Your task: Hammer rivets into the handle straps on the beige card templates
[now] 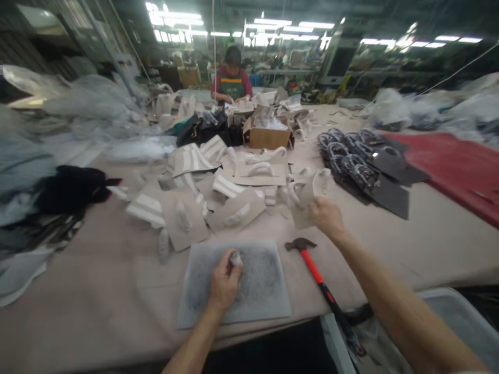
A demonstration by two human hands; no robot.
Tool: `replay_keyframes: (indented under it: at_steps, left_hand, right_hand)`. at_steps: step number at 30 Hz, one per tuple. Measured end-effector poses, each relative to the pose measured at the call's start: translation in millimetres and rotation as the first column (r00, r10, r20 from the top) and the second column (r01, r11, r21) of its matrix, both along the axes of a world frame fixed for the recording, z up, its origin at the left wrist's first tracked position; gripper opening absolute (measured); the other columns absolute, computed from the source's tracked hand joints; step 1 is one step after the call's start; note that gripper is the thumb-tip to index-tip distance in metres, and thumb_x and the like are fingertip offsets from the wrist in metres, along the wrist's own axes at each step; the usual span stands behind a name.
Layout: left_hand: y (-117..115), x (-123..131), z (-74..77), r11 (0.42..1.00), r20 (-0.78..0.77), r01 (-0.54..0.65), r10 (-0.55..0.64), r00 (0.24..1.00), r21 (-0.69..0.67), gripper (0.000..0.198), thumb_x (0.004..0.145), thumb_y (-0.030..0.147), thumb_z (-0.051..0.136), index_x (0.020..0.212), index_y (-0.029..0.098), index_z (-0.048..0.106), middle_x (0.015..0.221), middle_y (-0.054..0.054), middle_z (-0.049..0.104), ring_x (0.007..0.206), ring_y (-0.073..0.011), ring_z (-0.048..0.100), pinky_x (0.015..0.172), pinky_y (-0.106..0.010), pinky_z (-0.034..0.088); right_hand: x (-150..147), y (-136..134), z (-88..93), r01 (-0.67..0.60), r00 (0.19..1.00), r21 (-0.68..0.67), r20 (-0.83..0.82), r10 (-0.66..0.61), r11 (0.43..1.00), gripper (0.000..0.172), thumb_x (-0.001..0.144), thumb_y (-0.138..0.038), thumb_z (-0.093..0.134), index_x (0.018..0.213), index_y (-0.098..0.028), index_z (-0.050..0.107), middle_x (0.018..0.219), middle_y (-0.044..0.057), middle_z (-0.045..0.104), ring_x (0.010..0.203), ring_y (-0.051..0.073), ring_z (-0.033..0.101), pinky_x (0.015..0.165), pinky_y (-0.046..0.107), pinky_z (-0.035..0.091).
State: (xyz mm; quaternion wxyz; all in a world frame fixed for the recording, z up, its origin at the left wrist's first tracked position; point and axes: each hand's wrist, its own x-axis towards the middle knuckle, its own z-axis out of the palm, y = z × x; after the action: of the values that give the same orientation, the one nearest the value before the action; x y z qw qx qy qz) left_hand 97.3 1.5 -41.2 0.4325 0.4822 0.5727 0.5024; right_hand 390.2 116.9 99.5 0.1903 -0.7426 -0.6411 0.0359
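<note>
My left hand is closed around a short metal cylinder, its round top showing above the thumb. It is over a worn grey board at the table's front edge. Out to the right, my right hand grips a beige bag panel with a pale handle on it. Between my arms lies a claw hammer with a red and black handle, untouched. Several similar beige panels with handles are piled beyond the board, some with white stripes.
Dark grey panels with clear-wrapped handles lie at right, beside red sheet material. A cardboard box and black bags stand farther back. Across the table a person works. A plastic bin is at lower right.
</note>
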Motion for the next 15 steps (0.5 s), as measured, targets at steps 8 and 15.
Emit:
replay_keyframes:
  at_steps: [8, 15]
  left_hand:
    - [3, -1, 0.9, 0.985, 0.251, -0.170, 0.166, 0.954, -0.006, 0.050, 0.076, 0.041, 0.075, 0.116, 0.015, 0.057, 0.096, -0.009, 0.076, 0.089, -0.0220, 0.073, 0.084, -0.033, 0.057]
    - [12, 9, 19.5, 0.994, 0.329, -0.104, 0.092, 0.940, 0.018, 0.053, 0.076, 0.040, 0.079, 0.117, 0.015, 0.057, 0.096, -0.009, 0.075, 0.090, -0.0211, 0.072, 0.085, -0.032, 0.056]
  right_hand:
    - [-68, -182, -76.5, -0.080, 0.610, -0.225, -0.782, -0.131, 0.971, 0.056, 0.085, -0.051, 0.051, 0.126, -0.014, 0.058, 0.117, 0.015, 0.071, 0.108, 0.029, 0.068, 0.090, 0.040, 0.057]
    - [-91, -237, -128.7, -0.059, 0.701, -0.201, -0.705, -0.103, 0.978, 0.068, 0.090, -0.042, 0.048, 0.152, -0.016, 0.040, 0.128, 0.015, 0.067, 0.123, 0.028, 0.061, 0.100, 0.042, 0.053]
